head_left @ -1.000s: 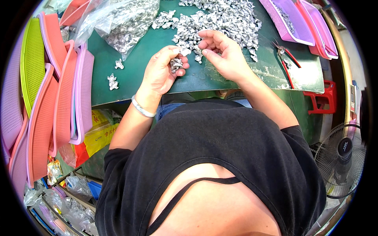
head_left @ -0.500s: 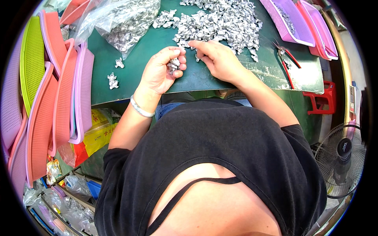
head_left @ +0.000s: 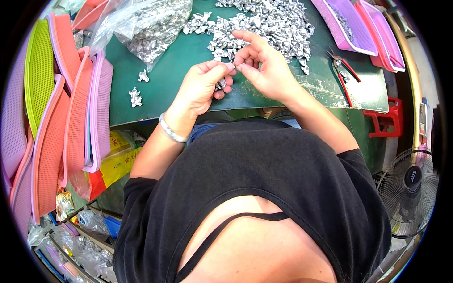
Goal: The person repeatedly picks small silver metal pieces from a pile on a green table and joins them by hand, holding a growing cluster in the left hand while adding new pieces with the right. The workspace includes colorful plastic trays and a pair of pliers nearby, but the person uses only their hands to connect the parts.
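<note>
We hold our bare left hand (head_left: 205, 87) with fingers curled inward and our bare right hand (head_left: 266, 70) with index finger raised, thumb tips close together, our left forearm (head_left: 153, 148) and right forearm (head_left: 321, 120) angled inward.

Metal pieces (head_left: 220, 84) half-hidden in left hand (head_left: 204, 85)

The left hand (head_left: 203, 87) curls around metal parts (head_left: 220, 84), partly hidden by its fingers. Its thumb tip meets the thumb of the right hand (head_left: 269, 75), whose index finger is raised; whether anything is pinched there is too small to tell. Beyond them on the green table (head_left: 160, 94) lie a pile (head_left: 264, 28) of similar parts and, left of it, a clear bag (head_left: 151, 35) of more. 2 loose pieces (head_left: 135, 97) lie at left, 1 pair of pliers (head_left: 337, 60) at right.
</note>
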`<action>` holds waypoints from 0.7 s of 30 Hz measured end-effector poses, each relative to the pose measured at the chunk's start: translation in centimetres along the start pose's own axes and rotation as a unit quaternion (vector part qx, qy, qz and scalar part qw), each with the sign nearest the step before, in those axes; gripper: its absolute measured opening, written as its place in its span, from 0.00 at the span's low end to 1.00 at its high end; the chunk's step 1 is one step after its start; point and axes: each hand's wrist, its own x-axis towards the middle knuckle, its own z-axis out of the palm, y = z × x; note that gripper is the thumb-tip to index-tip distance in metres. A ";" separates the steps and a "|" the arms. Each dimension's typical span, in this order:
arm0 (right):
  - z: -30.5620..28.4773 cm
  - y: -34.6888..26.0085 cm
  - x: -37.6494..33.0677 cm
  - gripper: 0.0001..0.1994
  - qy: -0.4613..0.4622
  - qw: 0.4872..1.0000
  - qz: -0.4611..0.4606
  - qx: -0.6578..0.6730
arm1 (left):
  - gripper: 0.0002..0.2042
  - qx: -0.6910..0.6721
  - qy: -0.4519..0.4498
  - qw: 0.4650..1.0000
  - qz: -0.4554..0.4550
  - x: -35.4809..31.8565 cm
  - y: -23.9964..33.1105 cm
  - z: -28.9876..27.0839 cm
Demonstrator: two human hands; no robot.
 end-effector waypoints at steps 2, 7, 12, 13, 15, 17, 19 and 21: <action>0.0 0.1 0.0 0.25 -0.008 0.999 -0.009 0.030 | 0.08 -0.002 0.004 1.000 0.006 0.1 -0.2 0.0; -0.2 0.5 0.0 0.25 0.024 0.999 -0.030 0.019 | 0.08 -0.035 -0.004 0.999 -0.001 0.2 -0.1 -0.6; -0.9 2.0 -0.2 0.24 0.028 0.992 -0.015 -0.124 | 0.08 -0.050 -0.001 0.999 -0.010 0.1 0.2 -0.8; -0.9 2.3 -0.2 0.24 0.026 0.986 -0.019 -0.164 | 0.08 -0.051 -0.002 0.999 -0.013 0.1 0.2 -0.8; -0.5 2.9 -0.4 0.24 0.019 0.980 -0.043 -0.194 | 0.08 -0.059 -0.011 0.998 -0.012 0.1 0.1 -0.9; -0.4 2.9 -0.5 0.24 0.008 0.976 -0.053 -0.213 | 0.08 -0.065 -0.017 0.998 -0.013 0.2 0.1 -1.0; -0.4 2.8 -0.5 0.23 -0.007 0.974 -0.048 -0.221 | 0.08 -0.070 -0.021 0.997 -0.015 0.3 0.0 -1.0; -0.5 2.6 -0.5 0.22 -0.019 0.976 -0.031 -0.216 | 0.08 -0.061 -0.018 0.998 -0.013 0.2 0.1 -1.0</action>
